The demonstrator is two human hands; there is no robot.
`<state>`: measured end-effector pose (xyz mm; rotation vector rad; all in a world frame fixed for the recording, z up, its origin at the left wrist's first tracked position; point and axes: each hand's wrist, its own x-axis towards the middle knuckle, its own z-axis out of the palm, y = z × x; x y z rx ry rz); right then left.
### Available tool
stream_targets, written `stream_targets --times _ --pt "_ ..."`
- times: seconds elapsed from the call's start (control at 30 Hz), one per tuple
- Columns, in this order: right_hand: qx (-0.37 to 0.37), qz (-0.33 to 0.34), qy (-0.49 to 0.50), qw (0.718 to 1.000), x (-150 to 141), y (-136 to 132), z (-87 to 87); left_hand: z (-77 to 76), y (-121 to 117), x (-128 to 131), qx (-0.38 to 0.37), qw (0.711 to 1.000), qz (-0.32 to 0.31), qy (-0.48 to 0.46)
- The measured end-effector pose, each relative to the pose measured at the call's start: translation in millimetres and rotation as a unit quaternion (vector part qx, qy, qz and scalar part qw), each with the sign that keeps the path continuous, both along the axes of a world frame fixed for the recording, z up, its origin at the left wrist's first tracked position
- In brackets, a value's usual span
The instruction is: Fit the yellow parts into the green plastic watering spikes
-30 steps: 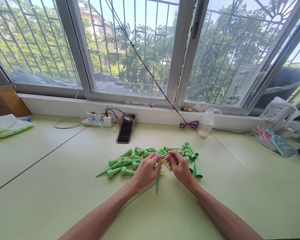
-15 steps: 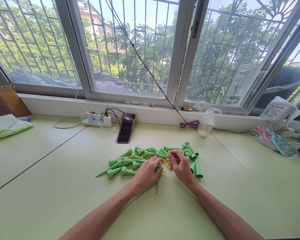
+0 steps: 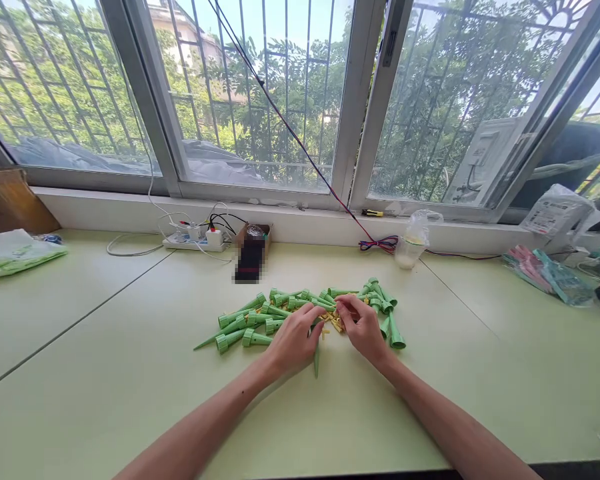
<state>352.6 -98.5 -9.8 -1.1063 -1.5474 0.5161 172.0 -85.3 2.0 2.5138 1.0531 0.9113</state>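
Note:
My left hand (image 3: 295, 338) is closed around a green plant watering spike (image 3: 317, 363), whose pointed end sticks out below the fingers toward me. The hand hides most of its cap, and a small yellow piece (image 3: 325, 333) shows by the thumb. To the right, my right hand (image 3: 364, 331) has thumb and forefinger pinched together over the pile; whatever is between the fingertips is too small to make out. Loose yellow pieces (image 3: 336, 324) lie between the hands. Green spikes with ribbed caps (image 3: 257, 339) spread behind and left of them, and more spikes (image 3: 396, 335) lie beyond my right hand.
Along the windowsill are a power strip (image 3: 190, 241) with cables, a small box (image 3: 266, 235), a coiled red-blue wire (image 3: 379, 244) and a bagged plastic cup (image 3: 411, 250). Plastic packets (image 3: 555, 275) lie at right, a white-green package (image 3: 20, 253) at left.
The view has shifted slightly. My left fingers cover more of the green spike's cap than before. My right hand stays pinched in nearly the same place above the pile.

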Motion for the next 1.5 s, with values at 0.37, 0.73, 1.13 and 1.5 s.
stream_targets --times 0.37,0.73,1.13,1.5 --pt "0.011 0.028 -0.006 1.000 -2 -1 2.6 4.0 5 -3 0.032 0.999 0.004 -0.040" --pt "0.013 0.054 -0.016 0.998 -4 3 1.4 4.4 13 -5 0.054 0.995 0.017 -0.077" --pt "-0.009 0.094 0.016 0.995 -5 5 -3.4 3.4 17 -7 0.066 0.994 0.034 -0.078" --pt "-0.019 0.093 0.013 0.995 -4 3 -1.3 5.9 16 -7 0.076 0.992 0.045 -0.088"
